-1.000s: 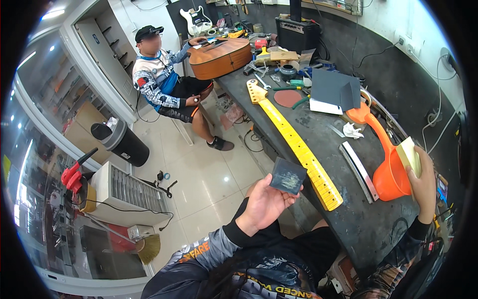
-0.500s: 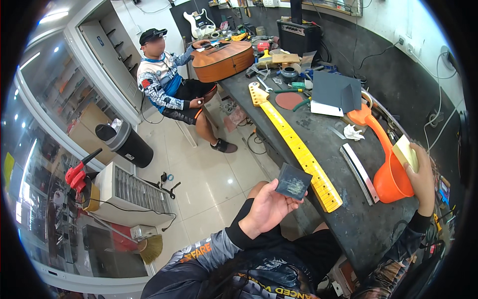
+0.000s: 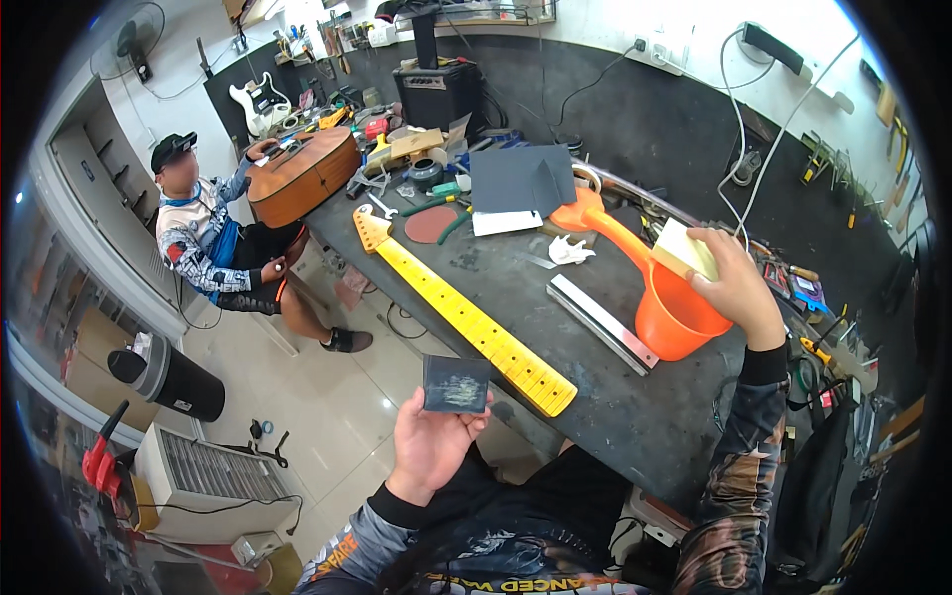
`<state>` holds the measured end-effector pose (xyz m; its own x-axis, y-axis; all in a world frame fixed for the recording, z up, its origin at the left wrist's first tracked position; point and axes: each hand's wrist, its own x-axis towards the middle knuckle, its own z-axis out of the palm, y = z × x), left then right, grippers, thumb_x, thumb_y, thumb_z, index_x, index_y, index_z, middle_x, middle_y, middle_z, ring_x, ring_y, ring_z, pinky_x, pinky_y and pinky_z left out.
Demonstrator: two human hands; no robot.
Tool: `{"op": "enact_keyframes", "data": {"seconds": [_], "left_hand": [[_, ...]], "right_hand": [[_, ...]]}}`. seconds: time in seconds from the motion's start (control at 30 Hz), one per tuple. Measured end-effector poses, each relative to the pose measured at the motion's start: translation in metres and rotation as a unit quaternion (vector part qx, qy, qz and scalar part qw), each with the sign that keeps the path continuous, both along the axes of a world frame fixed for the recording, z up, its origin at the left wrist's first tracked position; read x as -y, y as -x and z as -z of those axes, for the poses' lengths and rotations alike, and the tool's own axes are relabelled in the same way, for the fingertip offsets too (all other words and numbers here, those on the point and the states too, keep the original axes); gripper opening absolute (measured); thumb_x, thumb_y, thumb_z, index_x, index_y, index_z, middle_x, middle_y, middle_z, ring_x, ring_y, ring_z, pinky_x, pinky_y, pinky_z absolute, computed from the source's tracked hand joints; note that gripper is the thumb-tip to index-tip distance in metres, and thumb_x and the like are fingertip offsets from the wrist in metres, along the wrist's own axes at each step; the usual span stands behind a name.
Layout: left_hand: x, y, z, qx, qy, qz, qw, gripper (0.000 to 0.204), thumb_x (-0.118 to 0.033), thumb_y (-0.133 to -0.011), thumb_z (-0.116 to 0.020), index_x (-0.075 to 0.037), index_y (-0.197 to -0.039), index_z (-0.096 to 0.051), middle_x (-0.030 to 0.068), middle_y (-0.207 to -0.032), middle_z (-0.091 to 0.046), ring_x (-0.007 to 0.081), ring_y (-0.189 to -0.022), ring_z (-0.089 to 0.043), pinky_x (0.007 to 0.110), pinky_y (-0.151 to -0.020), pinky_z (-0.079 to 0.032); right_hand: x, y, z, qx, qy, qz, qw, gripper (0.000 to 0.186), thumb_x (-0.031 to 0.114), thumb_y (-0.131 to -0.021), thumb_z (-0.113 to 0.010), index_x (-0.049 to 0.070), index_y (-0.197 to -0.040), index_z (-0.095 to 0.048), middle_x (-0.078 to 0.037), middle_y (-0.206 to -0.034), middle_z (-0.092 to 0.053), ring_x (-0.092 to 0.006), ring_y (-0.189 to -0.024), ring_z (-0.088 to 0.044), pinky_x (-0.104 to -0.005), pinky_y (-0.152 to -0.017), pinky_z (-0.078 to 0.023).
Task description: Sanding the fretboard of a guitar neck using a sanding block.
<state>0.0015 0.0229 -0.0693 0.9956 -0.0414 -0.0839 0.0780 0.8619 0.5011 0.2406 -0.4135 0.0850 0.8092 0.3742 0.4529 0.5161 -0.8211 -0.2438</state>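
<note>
On my left palm lies a dark square of sandpaper [image 3: 456, 385], its face smeared with pale yellowish dust. My left hand [image 3: 433, 448] curls its fingers around the paper's edge, just off the near side of the workbench. At the right, my right hand [image 3: 742, 288] grips a pale yellow sponge block [image 3: 684, 248] above the rim of an orange plastic dipper [image 3: 684, 319]. The dipper's contents are hidden. Between my hands, a yellow guitar neck [image 3: 476, 324] lies lengthwise on the bench, and a straight metal bar [image 3: 600, 322] rests beside the dipper.
Dark sheets [image 3: 511, 180], a crumpled white tissue [image 3: 570, 250] and a reddish sanding disc [image 3: 430, 225] lie on the dark bench [image 3: 535, 297]. Hand tools line its back edge. At the far left a person [image 3: 208, 218] sits by an acoustic guitar [image 3: 302, 178].
My view has turned right, so the whole scene sits further left. My left hand with the sandpaper has drawn slightly away from the neck. The sponge stays over the dipper.
</note>
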Motion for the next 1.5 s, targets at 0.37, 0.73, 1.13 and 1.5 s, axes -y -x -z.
{"op": "enact_keyframes", "data": {"seconds": [0.37, 0.73, 1.13, 1.5], "left_hand": [[-0.001, 0.005, -0.001, 0.029, -0.015, 0.004, 0.999, 0.079, -0.063, -0.118, -0.058, 0.002, -0.163, -0.062, 0.0297, -0.149, -0.074, 0.0336, -0.122, -0.073, 0.044, -0.106, -0.056], [-0.012, 0.02, 0.01, 0.032, 0.028, -0.021, 0.999, 0.073, -0.058, -0.12, -0.056, 0.005, -0.156, -0.066, 0.0286, -0.147, -0.077, 0.0314, -0.121, -0.076, 0.043, -0.108, -0.061], [-0.007, 0.004, -0.003, 0.039, 0.009, -0.017, 0.999, 0.073, -0.059, -0.12, -0.057, 0.003, -0.156, -0.068, 0.0254, -0.143, -0.079, 0.0273, -0.119, -0.077, 0.041, -0.106, -0.061], [-0.013, 0.022, -0.011, 0.021, 0.022, -0.067, 0.997, 0.067, -0.057, -0.122, -0.058, 0.0, -0.154, -0.069, 0.0176, -0.144, -0.08, 0.0246, -0.126, -0.074, 0.039, -0.108, -0.057]], "right_hand": [[-0.011, 0.005, -0.008, -0.011, -0.007, -0.015, 1.0, 0.061, 0.018, -0.104, -0.083, 0.003, -0.16, -0.063, -0.024, -0.145, -0.07, -0.0473, -0.141, -0.067, -0.0516, -0.119, -0.054], [-0.166, 0.096, -0.051, 0.198, -0.13, -0.233, 0.943, 0.037, -0.021, -0.093, -0.067, 0.002, -0.121, -0.074, -0.017, -0.115, -0.076, -0.0389, -0.105, -0.076, -0.0452, -0.093, -0.062], [-0.36, 0.253, -0.065, 0.389, -0.427, -0.494, 0.65, 0.017, 0.024, -0.081, -0.066, 0.008, -0.087, -0.066, -0.004, -0.085, -0.054, -0.0195, -0.064, -0.046, -0.0314, -0.063, -0.044], [-0.271, 0.184, 0.011, 0.062, -0.184, -0.429, 0.882, 0.069, 0.012, -0.083, -0.097, 0.007, -0.145, -0.068, -0.019, -0.143, -0.073, -0.0428, -0.123, -0.075, -0.0537, -0.104, -0.06]]}}
